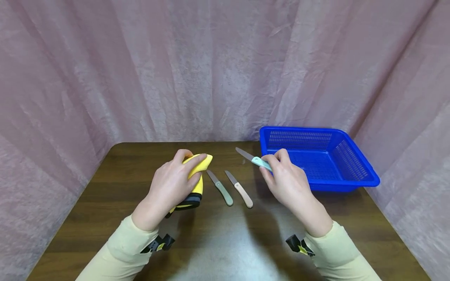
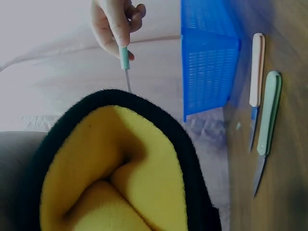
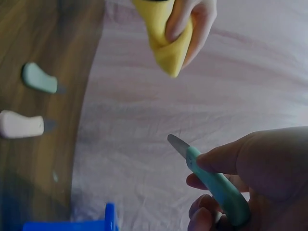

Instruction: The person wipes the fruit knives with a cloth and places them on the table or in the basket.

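Observation:
My left hand grips a folded yellow cloth with a black and grey edge, held above the left part of the table. In the left wrist view the cloth fills the foreground and hides the fingers. My right hand holds a knife by its mint-green handle, thumb on top; its blade points away and to the left. On the table between the hands lie a knife with a sage-green handle and one with a cream handle, side by side, blades pointing away.
A blue plastic basket with slotted walls stands at the back right of the brown wooden table, just beyond my right hand. Pink curtains hang behind the table and along its sides. A small pale speck lies on the tabletop.

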Motion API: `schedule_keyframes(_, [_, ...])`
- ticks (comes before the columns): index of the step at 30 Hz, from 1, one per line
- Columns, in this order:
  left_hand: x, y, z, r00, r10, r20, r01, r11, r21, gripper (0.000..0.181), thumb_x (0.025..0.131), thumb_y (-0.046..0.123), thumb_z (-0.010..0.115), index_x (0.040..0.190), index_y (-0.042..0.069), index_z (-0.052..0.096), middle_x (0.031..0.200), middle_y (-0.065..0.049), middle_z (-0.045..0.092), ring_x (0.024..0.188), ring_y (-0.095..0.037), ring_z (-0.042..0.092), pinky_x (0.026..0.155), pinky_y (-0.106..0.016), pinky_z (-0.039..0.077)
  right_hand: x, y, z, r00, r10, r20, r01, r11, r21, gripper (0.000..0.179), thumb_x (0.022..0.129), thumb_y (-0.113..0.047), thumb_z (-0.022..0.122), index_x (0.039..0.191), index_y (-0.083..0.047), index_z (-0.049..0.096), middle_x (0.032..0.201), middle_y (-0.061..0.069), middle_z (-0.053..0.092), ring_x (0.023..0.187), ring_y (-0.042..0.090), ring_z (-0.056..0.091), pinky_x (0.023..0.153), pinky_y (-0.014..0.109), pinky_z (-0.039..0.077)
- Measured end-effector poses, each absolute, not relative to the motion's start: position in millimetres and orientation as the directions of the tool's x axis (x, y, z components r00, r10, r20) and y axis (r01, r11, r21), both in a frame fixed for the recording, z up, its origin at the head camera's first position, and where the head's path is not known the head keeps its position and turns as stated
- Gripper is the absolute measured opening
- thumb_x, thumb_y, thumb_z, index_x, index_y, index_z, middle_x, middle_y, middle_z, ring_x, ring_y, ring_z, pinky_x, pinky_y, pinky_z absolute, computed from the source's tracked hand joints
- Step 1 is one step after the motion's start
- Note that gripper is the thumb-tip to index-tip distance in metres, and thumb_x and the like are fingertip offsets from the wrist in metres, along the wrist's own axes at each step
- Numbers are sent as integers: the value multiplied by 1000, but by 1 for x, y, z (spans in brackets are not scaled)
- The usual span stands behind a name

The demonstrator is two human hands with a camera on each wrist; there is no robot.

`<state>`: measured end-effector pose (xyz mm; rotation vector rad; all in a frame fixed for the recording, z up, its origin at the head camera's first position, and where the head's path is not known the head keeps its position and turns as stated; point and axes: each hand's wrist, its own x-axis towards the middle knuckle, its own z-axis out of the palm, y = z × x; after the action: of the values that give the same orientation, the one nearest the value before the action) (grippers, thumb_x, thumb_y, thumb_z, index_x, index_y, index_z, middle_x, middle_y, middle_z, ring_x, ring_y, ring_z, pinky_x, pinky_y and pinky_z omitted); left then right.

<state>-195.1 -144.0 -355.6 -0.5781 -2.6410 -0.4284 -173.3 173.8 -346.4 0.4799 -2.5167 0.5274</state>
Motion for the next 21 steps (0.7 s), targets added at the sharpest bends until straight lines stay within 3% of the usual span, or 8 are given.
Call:
schedule_keyframes(4, [-192,-147,-358,-839,330,433,454,863,221,53,98,15,74,148,30,71,134,-15,62,61,-30,55,58,-48,51,-174,181,-345,-811,-215,544,-407,876,-260,15,103,-14,77,116,-7,77,99,13,57,58,29,58,51,51,50])
schedule_keyframes(14, [-188,-152,-361,-839,332,430,460,855,237,51,99,18,77,149,29,71,134,-15,63,60,-27,53,56,-46,50,-174,200,-346,-844,-171,508,-338,905,-258,15,103,-15,76,117,-8,75,101,14,58,85,36,61,60,58,53])
schedule_keyframes(21, [-186,-153,-366,-834,333,440,466,852,239,51,98,20,79,148,29,72,133,-14,63,59,-26,52,55,-44,49,-178,215,-344,-857,-143,496,-278,937,-211,16,103,-14,75,114,-3,73,103,18,62,92,41,62,65,60,54])
